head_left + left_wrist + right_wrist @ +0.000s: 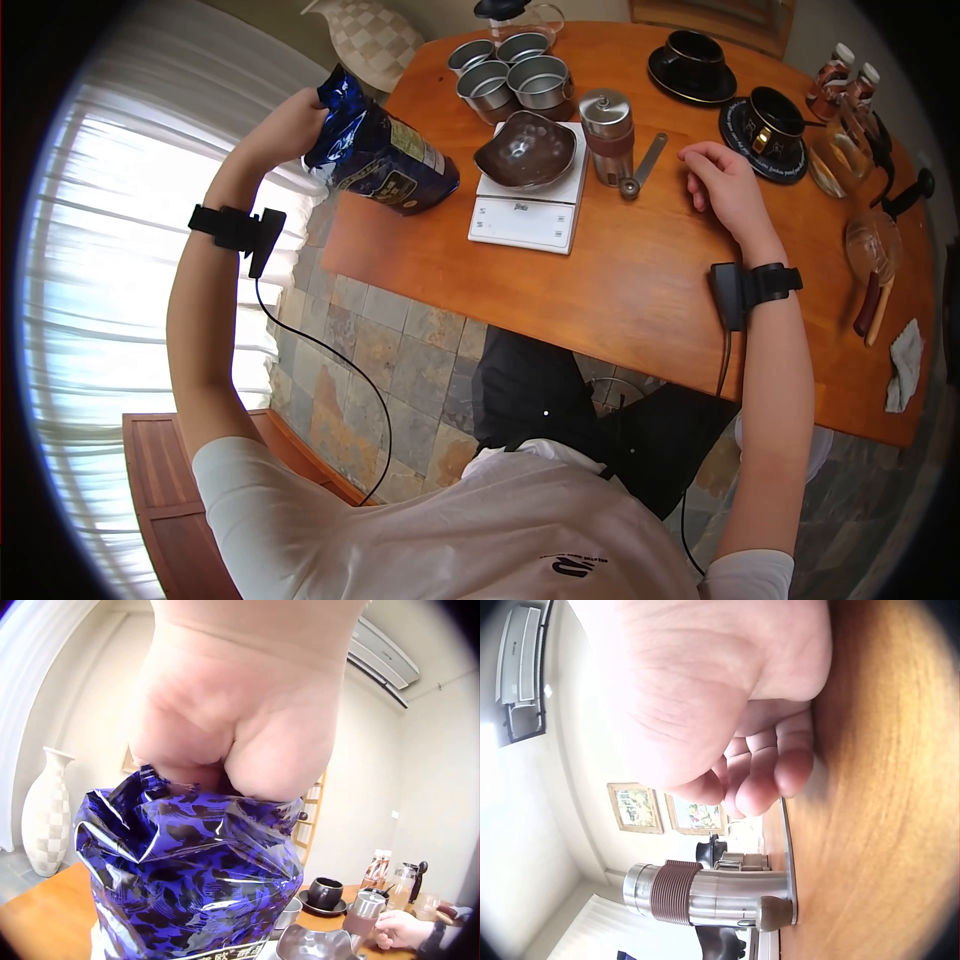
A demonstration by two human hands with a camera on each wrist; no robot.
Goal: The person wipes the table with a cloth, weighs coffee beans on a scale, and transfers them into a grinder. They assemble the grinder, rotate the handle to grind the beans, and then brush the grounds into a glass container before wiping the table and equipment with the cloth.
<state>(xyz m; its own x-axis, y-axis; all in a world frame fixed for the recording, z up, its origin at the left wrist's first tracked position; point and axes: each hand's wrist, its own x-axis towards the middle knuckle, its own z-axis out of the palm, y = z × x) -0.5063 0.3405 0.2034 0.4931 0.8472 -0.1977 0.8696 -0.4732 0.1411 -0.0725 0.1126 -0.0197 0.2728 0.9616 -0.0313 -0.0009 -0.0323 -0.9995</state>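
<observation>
My left hand (285, 130) grips the crumpled top of a shiny blue patterned bag (385, 165), which leans at the table's left side. The left wrist view shows the foil gathered under the fingers, its contents hidden. To the bag's right, a dark, wavy-edged bowl (525, 150) sits on a white scale (520, 228). My right hand (725, 185) rests on the table with loosely curled fingers and nothing held. Nearest to it are a steel grinder (607, 140) with a brown ribbed band and a flat metal crank (651, 162) with a round knob.
Several metal tins (540, 82) stand behind the bowl. Black cups (775, 115) on saucers (690, 88) are at the back right. Small bottles (830, 78), a glass pitcher (838, 165) and a grey cloth (905, 365) line the right side of the wooden table (620, 270).
</observation>
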